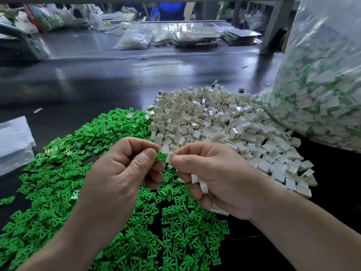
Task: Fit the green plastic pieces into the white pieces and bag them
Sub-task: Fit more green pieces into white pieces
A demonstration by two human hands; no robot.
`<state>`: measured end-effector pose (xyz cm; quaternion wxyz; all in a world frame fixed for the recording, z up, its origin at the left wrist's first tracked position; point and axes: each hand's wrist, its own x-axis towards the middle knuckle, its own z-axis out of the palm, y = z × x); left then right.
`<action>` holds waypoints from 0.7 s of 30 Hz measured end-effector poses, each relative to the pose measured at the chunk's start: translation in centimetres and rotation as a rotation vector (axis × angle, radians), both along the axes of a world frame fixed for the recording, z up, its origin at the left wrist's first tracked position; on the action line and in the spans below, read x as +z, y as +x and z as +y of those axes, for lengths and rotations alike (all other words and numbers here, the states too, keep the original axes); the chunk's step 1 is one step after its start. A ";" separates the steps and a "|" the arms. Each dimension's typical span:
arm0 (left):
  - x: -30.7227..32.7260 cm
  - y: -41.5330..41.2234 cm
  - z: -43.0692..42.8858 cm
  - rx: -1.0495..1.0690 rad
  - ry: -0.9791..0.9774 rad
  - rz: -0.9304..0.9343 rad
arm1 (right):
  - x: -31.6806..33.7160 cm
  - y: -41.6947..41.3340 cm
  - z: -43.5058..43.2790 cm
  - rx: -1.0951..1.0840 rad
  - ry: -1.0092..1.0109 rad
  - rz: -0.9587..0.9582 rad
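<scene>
Left hand (125, 169) pinches one green piece (160, 157) between thumb and forefinger. Right hand (211, 178) pinches a white piece (170, 157), the two parts touching at the fingertips. Spare white pieces (201, 184) tucked in the right hand's lower fingers. Green pile (78, 173) under both hands, white pile (224, 122) beside it on the right, on a dark table (97, 85). Big clear bag (322, 85) of assembled parts far right. Flat clear bags (13, 137) at left edge.

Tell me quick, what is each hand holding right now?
Left hand: closed, pinching one green plastic piece.
Right hand: closed, pinching one white piece, with spare white pieces gripped lower in the same hand.
</scene>
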<state>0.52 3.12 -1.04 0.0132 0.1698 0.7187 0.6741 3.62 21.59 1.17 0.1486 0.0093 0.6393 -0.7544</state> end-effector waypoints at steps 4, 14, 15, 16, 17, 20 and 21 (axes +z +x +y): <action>0.2 0.3 0.2 0.010 -0.005 0.025 | 0.0 0.0 0.0 -0.003 0.044 0.009; 0.5 0.7 0.2 -0.018 0.019 0.025 | -0.1 0.1 0.2 0.058 0.027 0.097; 0.6 0.6 0.2 -0.078 0.090 -0.052 | -0.1 0.1 0.3 0.066 0.006 0.105; 0.7 0.6 0.2 -0.157 0.160 -0.137 | 0.0 0.1 0.3 0.076 -0.014 0.110; 0.7 0.7 0.2 -0.249 0.230 -0.227 | 0.1 0.1 0.3 0.090 -0.027 0.115; 0.9 0.8 0.5 -0.473 0.444 -0.462 | 0.2 0.2 0.3 0.124 -0.078 0.071; 0.9 0.8 0.6 -0.506 0.498 -0.509 | 0.1 0.2 0.4 0.136 -0.110 0.043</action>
